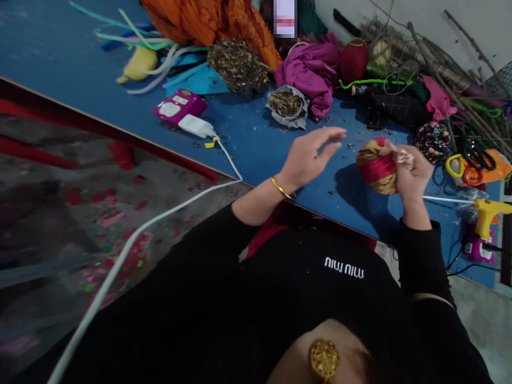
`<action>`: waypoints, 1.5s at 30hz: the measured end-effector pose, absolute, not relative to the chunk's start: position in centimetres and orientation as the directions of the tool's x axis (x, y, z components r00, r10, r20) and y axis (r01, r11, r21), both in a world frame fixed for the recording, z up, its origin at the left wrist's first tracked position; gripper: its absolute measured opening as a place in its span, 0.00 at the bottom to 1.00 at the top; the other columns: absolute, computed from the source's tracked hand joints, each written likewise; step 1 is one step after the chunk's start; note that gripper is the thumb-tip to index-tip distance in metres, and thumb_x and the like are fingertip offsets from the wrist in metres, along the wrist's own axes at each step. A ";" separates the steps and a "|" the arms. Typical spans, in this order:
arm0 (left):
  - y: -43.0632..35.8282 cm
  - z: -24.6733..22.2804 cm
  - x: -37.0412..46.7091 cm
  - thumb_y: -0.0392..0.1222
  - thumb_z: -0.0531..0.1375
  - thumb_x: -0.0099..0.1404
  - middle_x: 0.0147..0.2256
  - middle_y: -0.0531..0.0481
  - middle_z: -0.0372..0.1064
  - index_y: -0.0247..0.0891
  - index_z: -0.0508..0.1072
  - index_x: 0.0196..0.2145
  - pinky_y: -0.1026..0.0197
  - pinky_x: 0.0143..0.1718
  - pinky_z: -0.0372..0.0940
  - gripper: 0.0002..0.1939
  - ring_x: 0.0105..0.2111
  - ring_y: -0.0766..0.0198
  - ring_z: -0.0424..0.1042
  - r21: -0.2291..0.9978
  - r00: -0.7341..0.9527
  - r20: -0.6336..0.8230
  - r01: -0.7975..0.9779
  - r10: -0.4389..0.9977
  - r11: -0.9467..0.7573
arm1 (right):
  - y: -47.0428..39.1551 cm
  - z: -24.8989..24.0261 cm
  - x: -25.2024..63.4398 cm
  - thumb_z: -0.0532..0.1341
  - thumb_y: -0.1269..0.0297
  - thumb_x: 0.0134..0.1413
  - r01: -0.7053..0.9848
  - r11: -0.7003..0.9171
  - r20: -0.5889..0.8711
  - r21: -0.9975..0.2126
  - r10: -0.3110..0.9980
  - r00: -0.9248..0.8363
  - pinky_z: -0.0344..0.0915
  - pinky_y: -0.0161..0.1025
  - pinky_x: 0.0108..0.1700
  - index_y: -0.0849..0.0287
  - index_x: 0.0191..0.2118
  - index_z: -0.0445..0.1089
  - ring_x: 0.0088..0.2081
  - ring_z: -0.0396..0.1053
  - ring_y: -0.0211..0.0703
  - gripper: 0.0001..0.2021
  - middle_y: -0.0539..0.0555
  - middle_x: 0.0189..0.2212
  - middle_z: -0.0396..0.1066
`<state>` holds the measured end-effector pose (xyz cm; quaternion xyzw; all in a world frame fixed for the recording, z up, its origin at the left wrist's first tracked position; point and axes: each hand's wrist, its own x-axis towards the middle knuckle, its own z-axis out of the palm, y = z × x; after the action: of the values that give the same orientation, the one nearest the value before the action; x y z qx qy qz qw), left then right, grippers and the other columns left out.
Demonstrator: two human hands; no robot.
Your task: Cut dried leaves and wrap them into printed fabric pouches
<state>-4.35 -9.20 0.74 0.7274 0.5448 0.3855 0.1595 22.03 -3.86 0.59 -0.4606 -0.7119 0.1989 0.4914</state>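
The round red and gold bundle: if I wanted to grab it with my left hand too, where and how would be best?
Probably cup the left side of the bundle, coming from the left. That side is rounded and uncovered, facing the open left hand, while the right hand covers part of its right side.

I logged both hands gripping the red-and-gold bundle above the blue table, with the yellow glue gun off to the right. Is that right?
Not quite: the head view shows only the right hand gripping the red-and-gold bundle above the blue table; the left hand is open, apart from it. The yellow glue gun is off to the right.
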 end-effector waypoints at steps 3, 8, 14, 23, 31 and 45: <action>-11.9 -3.1 -8.8 0.78 0.49 0.66 0.71 0.27 0.56 0.33 0.58 0.72 0.37 0.72 0.51 0.53 0.72 0.36 0.55 0.514 0.105 0.261 0.826 0.960 -0.230 | -2.9 1.3 23.7 0.65 0.56 0.54 0.409 0.509 0.605 -0.757 0.783 0.147 0.71 0.44 0.41 0.56 0.32 0.75 0.32 0.71 0.43 0.09 0.50 0.28 0.72; -14.6 -7.4 -8.9 0.87 0.51 0.54 0.75 0.21 0.38 0.25 0.44 0.76 0.31 0.74 0.39 0.72 0.75 0.29 0.40 0.402 0.140 0.052 0.903 0.989 -0.149 | -1.9 1.5 25.6 0.70 0.58 0.49 0.337 0.592 0.680 -0.732 0.667 0.304 0.69 0.44 0.43 0.57 0.28 0.73 0.32 0.68 0.41 0.10 0.51 0.27 0.70; -7.4 -7.4 -0.9 0.80 0.42 0.66 0.75 0.24 0.36 0.20 0.46 0.74 0.39 0.76 0.36 0.62 0.77 0.38 0.36 0.459 0.272 0.047 0.849 0.961 -0.263 | -1.7 2.1 26.4 0.68 0.53 0.49 0.356 0.577 0.678 -0.735 0.621 0.393 0.68 0.44 0.41 0.54 0.24 0.61 0.31 0.63 0.39 0.16 0.48 0.25 0.60; 7.2 -7.7 -5.5 0.82 0.45 0.63 0.73 0.24 0.46 0.24 0.54 0.73 0.33 0.74 0.42 0.61 0.74 0.37 0.47 0.545 0.086 0.166 0.822 0.982 -0.164 | -0.2 1.9 29.0 0.68 0.55 0.47 0.284 0.595 0.632 -0.752 0.527 0.569 0.63 0.44 0.40 0.51 0.23 0.48 0.30 0.50 0.37 0.23 0.45 0.26 0.44; 3.4 -8.1 -1.3 0.82 0.42 0.64 0.75 0.25 0.40 0.20 0.50 0.74 0.42 0.76 0.38 0.63 0.76 0.41 0.41 0.514 0.413 0.163 0.740 0.896 -0.434 | -0.5 2.4 30.4 0.70 0.56 0.47 0.207 0.689 0.641 -0.695 0.464 0.611 0.65 0.41 0.41 0.52 0.25 0.49 0.31 0.52 0.36 0.24 0.45 0.28 0.45; 4.9 -5.8 5.8 0.72 0.48 0.70 0.76 0.32 0.41 0.24 0.51 0.74 0.46 0.77 0.41 0.52 0.77 0.46 0.42 0.522 0.577 0.160 0.639 0.801 -0.565 | -0.6 2.5 30.7 0.68 0.52 0.48 0.266 0.652 0.641 -0.710 0.443 0.626 0.68 0.40 0.40 0.51 0.25 0.48 0.30 0.52 0.36 0.25 0.46 0.27 0.46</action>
<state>5.83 4.93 -5.83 0.8631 0.4170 0.1936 0.2088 30.66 -0.64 2.50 -0.4134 -0.4289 0.0554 0.8013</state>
